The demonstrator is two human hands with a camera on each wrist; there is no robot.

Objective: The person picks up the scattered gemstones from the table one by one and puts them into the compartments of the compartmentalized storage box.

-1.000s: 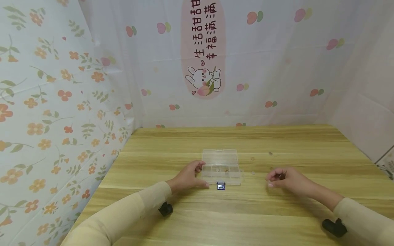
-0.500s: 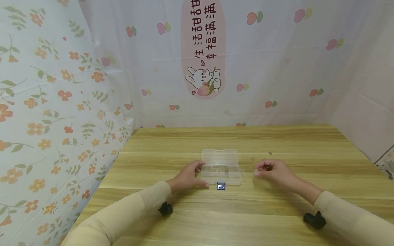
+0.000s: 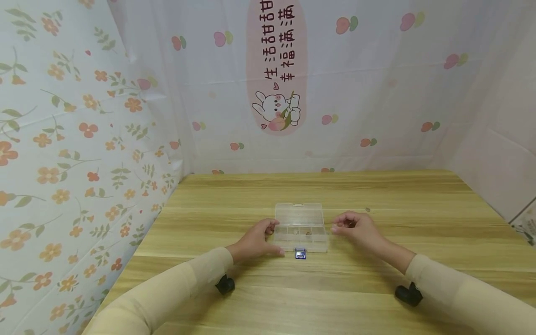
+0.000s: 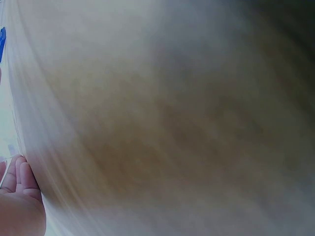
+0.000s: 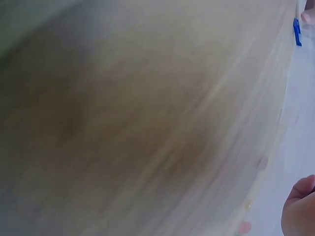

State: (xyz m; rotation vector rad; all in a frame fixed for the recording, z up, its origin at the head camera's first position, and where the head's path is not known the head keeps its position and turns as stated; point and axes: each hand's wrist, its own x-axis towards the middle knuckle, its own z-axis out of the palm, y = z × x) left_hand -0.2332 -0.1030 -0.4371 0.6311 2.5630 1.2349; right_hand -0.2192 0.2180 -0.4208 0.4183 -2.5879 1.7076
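A clear plastic compartment box (image 3: 299, 215) lies with its lid swung back on the wooden table. Small ring-like pieces (image 3: 308, 233) sit in its middle compartments. My left hand (image 3: 257, 239) grips the box's left side, thumb at the front corner and fingers at the rear. Just beyond the right edge, my right hand (image 3: 356, 228) pinches a small pale object, mostly hidden between thumb and fingers; its exact kind cannot be told. At the box's front hangs a blue latch (image 3: 300, 253). Both wrist views are mostly blurred, with each hand at an edge.
A small dark round piece (image 3: 367, 209) lies on the wooden table (image 3: 268, 298), right of the box and behind my right hand. Patterned cloth (image 3: 201, 93) hangs along the table's back and left. Black wrist devices (image 3: 225, 284) sit under both sleeves.
My right hand has moved left and away from me across the table, up to the box's right edge. Small pieces seen earlier there are now out of sight. The left hand and box stay put.
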